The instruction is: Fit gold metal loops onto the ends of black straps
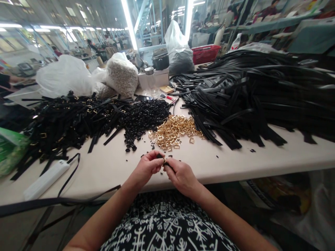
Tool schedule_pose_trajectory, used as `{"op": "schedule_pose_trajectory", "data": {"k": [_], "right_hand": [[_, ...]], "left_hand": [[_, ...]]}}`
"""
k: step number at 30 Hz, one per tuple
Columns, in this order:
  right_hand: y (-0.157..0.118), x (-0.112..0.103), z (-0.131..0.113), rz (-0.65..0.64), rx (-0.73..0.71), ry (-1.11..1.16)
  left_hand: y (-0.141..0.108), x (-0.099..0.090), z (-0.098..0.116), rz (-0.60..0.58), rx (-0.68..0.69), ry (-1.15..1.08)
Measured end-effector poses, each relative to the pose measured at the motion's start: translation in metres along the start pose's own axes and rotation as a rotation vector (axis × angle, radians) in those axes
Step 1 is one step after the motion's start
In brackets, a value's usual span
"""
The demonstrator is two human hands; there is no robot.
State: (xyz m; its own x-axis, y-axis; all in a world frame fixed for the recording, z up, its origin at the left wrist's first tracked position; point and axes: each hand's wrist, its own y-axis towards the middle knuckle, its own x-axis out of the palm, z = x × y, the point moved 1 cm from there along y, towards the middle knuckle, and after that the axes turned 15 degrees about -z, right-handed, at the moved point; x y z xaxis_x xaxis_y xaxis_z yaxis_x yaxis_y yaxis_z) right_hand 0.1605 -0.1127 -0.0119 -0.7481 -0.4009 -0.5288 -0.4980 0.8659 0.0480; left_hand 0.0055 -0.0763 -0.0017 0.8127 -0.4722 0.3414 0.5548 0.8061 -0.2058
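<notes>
Close together at the table's front edge, both my hands pinch one small black strap piece with a bit of gold metal on it. My left hand is closed on its upper left end. The fingers of my right hand are wrapped round its lower right part, hiding much of it. Just beyond the hands lies a pile of gold buckles. A heap of small black loops touches it on the left. Long black straps are spread at the right.
Black straps with gold buckles are heaped at the left, near a white power strip with a black cable. Plastic bags, a white box and a red basket stand at the back of the table.
</notes>
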Motion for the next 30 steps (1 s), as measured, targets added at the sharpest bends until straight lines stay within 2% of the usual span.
{"op": "schedule_pose_trajectory", "data": {"k": [4, 8, 12, 19, 22, 26, 30], "right_hand": [[0.000, 0.003, 0.003, 0.028, 0.008, -0.063], [0.000, 0.002, 0.007, 0.014, 0.022, -0.004], [0.001, -0.001, 0.007, 0.016, 0.026, 0.029], [0.003, -0.004, 0.003, 0.014, 0.035, -0.050], [0.002, -0.007, 0.002, -0.006, 0.054, -0.059], [-0.002, -0.012, 0.001, -0.039, 0.129, -0.080], [-0.004, -0.010, 0.002, -0.014, 0.119, -0.051]], "left_hand": [[0.002, 0.002, -0.010, -0.011, -0.019, -0.090], [0.001, 0.005, -0.013, 0.030, 0.046, -0.058], [-0.003, 0.004, -0.010, -0.008, 0.103, 0.019], [-0.005, 0.000, -0.006, 0.002, 0.089, 0.195], [-0.003, -0.001, -0.008, 0.057, 0.113, 0.144], [-0.001, -0.005, -0.007, 0.205, 0.154, 0.017], [0.001, -0.006, -0.007, 0.220, 0.111, -0.181]]}}
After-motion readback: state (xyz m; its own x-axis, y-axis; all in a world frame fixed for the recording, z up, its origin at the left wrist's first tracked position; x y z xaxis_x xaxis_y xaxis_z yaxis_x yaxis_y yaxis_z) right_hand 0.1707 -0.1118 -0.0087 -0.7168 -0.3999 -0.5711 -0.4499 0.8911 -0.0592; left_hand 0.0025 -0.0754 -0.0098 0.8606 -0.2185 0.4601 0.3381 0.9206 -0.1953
